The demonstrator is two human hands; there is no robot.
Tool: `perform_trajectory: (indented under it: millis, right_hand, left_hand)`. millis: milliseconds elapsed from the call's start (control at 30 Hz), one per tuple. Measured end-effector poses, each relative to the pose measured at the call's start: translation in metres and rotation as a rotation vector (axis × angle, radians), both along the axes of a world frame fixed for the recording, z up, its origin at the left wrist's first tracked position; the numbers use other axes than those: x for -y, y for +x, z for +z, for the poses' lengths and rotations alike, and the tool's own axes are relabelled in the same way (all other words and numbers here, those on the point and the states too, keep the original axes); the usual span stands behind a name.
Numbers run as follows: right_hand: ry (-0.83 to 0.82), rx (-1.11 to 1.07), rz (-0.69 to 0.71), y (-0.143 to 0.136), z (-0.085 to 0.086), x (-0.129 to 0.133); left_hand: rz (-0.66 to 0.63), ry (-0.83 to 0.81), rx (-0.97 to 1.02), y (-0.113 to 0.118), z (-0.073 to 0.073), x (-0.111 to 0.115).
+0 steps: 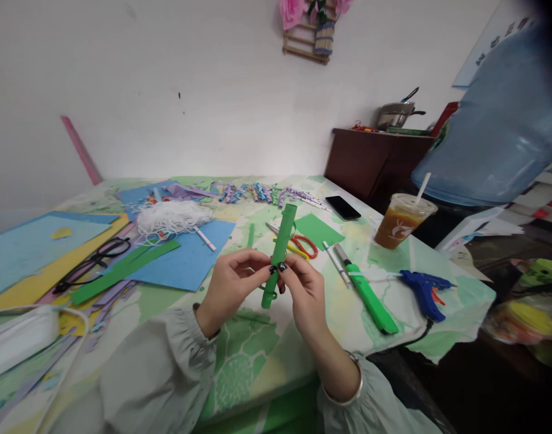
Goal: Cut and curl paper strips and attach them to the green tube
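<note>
1. Head view, position of the work. I see the green paper roll [284, 234] before the person's chest, between the two hands and apparently above the tablecloth [240, 377]; its upper end leans away and slightly to the right.

2. Head view, possible faults. I judge that the roll could crease or flatten if the thumbs press too hard, since paper yields easily. It could also unwind if both grips slacken together. A thin green curl [275, 296] stands off its lower end and might snag or tear on a passing finger. Lowered carelessly, the roll could meet the scissors [304, 247], which lie just beyond it. A sweep of the right forearm might catch the glue gun [424, 293] or its cord; I cannot tell whether it is hot.

3. Head view, pose of the hands. The left hand [237, 282] pinches the roll from its left side, thumb laid along the near face, fingers curled behind. The right hand [307, 294] mirrors it, pinching from the other side. The thumb tips nearly meet. Both forearms reach forward and inward from gathered sleeves [165, 355].
</note>
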State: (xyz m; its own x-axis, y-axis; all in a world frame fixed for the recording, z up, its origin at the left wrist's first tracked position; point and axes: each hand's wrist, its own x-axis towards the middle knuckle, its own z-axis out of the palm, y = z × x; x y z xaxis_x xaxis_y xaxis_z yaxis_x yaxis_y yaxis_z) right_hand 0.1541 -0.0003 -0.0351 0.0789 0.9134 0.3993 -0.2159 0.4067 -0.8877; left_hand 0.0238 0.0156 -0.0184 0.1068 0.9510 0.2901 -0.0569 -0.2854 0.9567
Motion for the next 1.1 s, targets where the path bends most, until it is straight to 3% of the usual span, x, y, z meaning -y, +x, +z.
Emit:
perform_trajectory:
  millis: [700,967,1100]
  right_hand:
    - [-0.041,-0.060,0.030,-0.0004,0.0001,-0.0024]
    - [-0.180,-0.252,0.129,0.0041,-0.0081,-0.0058]
    - [-0.307,-0.374,0.226,0.0071,-0.0035,-0.0051]
  left_hand:
    - [-0.066,0.020,-0.002,-0.0009,0.0006,-0.0002]
    - [-0.033,0.075,-0.032,-0.0026,0.0003,-0.0042]
    - [0.031,0.051,0.005,-0.0046,0.0001,-0.0061]
